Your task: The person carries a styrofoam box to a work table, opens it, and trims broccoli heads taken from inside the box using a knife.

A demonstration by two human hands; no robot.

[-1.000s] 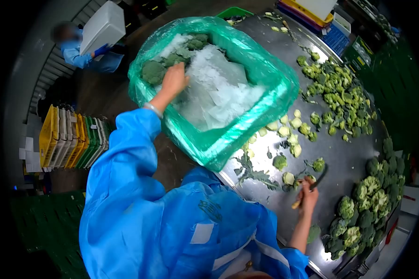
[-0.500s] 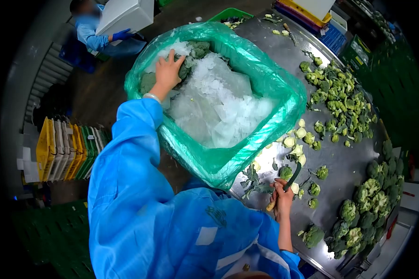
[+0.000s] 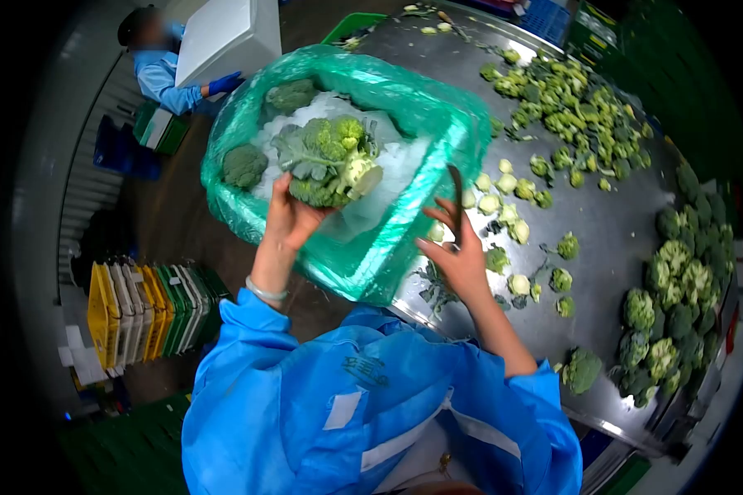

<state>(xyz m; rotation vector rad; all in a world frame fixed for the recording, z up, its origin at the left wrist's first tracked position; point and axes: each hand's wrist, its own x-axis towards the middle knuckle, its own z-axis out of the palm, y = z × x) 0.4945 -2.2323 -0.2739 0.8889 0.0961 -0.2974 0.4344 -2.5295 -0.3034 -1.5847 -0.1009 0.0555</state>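
Note:
A broccoli head [image 3: 328,161] with pale cut stem rests in my left hand [image 3: 287,221], raised above the ice in a box lined with a green plastic bag [image 3: 363,276]. My right hand [image 3: 458,256] is beside the bag's right edge, its fingers around a knife [image 3: 456,198] whose dark blade points up. Inside the bag, one broccoli head [image 3: 244,166] lies at the left and another [image 3: 292,96] at the back, beside white ice [image 3: 396,165].
A metal table [image 3: 603,219] bears cut florets [image 3: 582,107], pale stem pieces [image 3: 508,186] and piled broccoli [image 3: 677,289] at the right. Stacked crates [image 3: 144,313] stand at the left. Behind them, a person [image 3: 161,74] in blue holds a white box [image 3: 227,41].
My left hand has come back from inside the bag and now holds a broccoli head above the ice. My right hand, with the knife, has moved up and left towards the bag.

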